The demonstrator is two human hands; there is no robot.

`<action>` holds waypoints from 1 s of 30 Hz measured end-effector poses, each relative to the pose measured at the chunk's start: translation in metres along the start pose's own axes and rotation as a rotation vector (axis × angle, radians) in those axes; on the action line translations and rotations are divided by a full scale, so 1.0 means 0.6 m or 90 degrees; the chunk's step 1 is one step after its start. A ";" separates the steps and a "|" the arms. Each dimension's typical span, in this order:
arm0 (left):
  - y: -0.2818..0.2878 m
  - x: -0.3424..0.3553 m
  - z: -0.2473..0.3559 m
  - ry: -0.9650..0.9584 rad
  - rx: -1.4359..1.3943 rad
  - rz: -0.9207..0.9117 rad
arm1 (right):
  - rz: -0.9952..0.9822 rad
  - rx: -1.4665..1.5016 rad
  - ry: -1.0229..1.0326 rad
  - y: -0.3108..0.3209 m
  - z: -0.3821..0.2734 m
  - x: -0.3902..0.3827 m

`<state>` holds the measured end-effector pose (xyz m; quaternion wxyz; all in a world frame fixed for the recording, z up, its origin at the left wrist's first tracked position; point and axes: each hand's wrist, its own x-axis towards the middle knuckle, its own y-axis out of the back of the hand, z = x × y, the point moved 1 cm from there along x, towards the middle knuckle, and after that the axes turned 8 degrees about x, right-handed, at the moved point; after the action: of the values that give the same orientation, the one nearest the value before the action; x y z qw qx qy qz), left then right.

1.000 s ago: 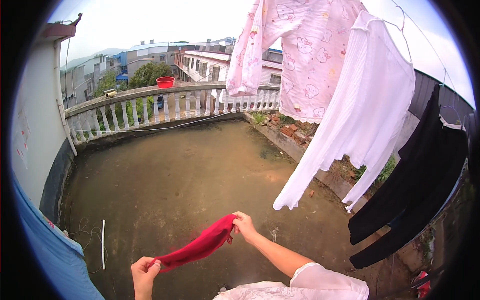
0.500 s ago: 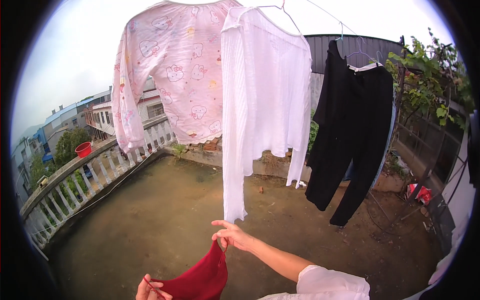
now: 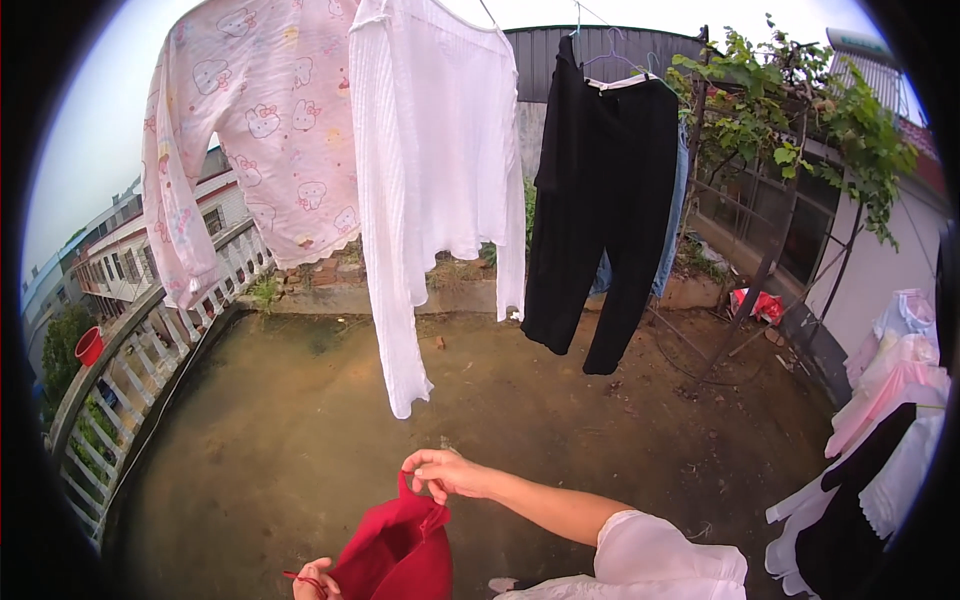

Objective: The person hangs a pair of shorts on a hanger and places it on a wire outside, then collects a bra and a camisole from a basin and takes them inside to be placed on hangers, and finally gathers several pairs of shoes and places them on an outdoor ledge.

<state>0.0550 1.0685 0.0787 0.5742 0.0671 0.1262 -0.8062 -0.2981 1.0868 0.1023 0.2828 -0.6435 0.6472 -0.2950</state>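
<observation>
Between my hands hangs a red garment with thin straps (image 3: pixel 410 562), its opening gaping upward; its exact kind I cannot make out. My right hand (image 3: pixel 447 474) pinches it by a strap at the upper end, the forearm reaching in from the lower right in a white sleeve. Low in the picture, my left hand (image 3: pixel 316 581) is closed on its other side, where a thin red cord shows by the fingers. Beyond my hands hang a white long-sleeved top (image 3: pixel 450 150), a pink long-sleeved top with cartoon prints (image 3: pixel 290 140) and black trousers (image 3: pixel 635 200).
A pale balustrade (image 3: pixel 150 345) runs along the left, with a red basin (image 3: pixel 90 346) on it. Grapevine leaves (image 3: pixel 755 110) climb over a frame at the right. More clothes (image 3: pixel 895 420) hang at the right edge. The wet concrete floor (image 3: pixel 300 440) spreads below.
My view has swung right, so the hanging clothes sit further left and the clothes at the right edge show. The red garment now hangs more bunched, with its opening visible.
</observation>
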 end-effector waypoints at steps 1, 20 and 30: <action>-0.008 -0.004 -0.008 0.002 0.068 -0.045 | 0.007 -0.225 -0.084 0.026 -0.004 -0.010; -0.136 0.046 0.301 -0.601 -0.127 -0.142 | 0.030 -0.627 0.468 -0.189 -0.391 -0.140; -0.333 0.111 0.143 -0.265 -0.116 -0.177 | 0.087 -0.799 0.480 -0.145 -0.471 -0.039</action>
<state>-0.1521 1.0457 0.1694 0.4755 -0.1696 0.0854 -0.8590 -0.4504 1.1155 0.3549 -0.3629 -0.4976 0.7861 -0.0523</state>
